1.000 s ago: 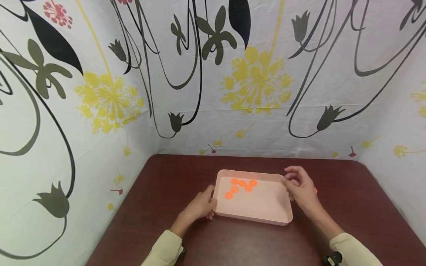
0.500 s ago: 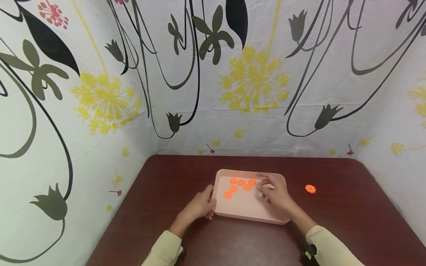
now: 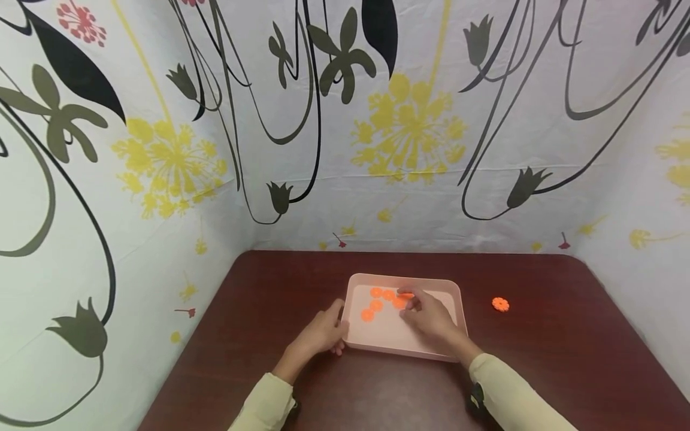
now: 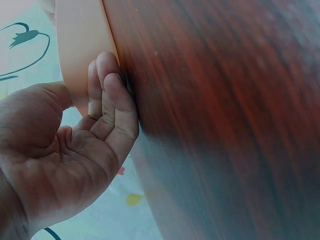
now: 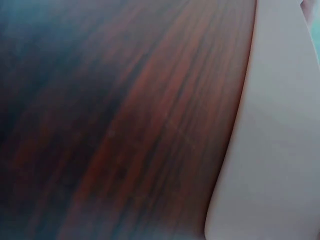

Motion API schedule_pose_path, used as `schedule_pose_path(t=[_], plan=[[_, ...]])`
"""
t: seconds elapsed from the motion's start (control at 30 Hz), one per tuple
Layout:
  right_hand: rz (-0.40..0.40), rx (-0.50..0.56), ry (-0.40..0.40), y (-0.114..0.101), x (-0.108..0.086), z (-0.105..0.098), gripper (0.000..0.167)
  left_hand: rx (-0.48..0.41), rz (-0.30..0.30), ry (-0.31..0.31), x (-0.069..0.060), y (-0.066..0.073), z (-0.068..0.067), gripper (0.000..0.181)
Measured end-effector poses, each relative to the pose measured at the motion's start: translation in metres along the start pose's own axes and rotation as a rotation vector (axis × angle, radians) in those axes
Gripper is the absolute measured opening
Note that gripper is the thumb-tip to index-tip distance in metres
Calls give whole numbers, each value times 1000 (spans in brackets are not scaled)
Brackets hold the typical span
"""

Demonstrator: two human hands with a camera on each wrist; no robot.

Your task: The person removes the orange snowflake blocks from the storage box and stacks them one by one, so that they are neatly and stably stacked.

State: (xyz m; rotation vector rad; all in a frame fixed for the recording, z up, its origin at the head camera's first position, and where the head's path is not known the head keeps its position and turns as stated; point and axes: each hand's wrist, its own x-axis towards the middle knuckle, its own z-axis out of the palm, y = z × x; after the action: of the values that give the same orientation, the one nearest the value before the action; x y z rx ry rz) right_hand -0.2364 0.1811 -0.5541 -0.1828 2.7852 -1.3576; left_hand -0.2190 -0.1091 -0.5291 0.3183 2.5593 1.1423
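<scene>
A shallow peach-coloured tray (image 3: pixel 377 341) rests on the dark wooden table. Several small orange flower-shaped pieces (image 3: pixel 367 314) lie in its left half, in a zigzag. My left hand (image 3: pixel 319 333) grips the tray's left side; in the left wrist view, the thumb and bent fingers of this hand (image 4: pixel 65 150) hold the tray wall (image 4: pixel 85 40) between them. Over the tray, the bent fingers of my right hand (image 3: pixel 431 315) are at the rightmost orange pieces and partly cover them. Whether they pinch one is hidden. The right wrist view shows the tray's side (image 5: pixel 275 130), without the hand.
One more orange flower-shaped piece (image 3: pixel 500 304) lies on the table (image 3: pixel 539 341) to the right of the tray. A patterned cloth (image 3: pixel 420 221) hangs behind the table and along both sides.
My right hand has moved left from the tray's right rim to the orange pieces inside, uncovering the loose piece on the table. My left hand keeps its grip on the tray.
</scene>
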Motion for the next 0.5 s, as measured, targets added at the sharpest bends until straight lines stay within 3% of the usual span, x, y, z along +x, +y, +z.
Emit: schedule_pose_path(t=[0.3,0.5], plan=[[-11,-111,45,-3,1,3,42,-9,-4,-8,-1,0,1,44],[-12,-154,65,-8,1,4,37,21,14,-24,-1,1,-1,37]])
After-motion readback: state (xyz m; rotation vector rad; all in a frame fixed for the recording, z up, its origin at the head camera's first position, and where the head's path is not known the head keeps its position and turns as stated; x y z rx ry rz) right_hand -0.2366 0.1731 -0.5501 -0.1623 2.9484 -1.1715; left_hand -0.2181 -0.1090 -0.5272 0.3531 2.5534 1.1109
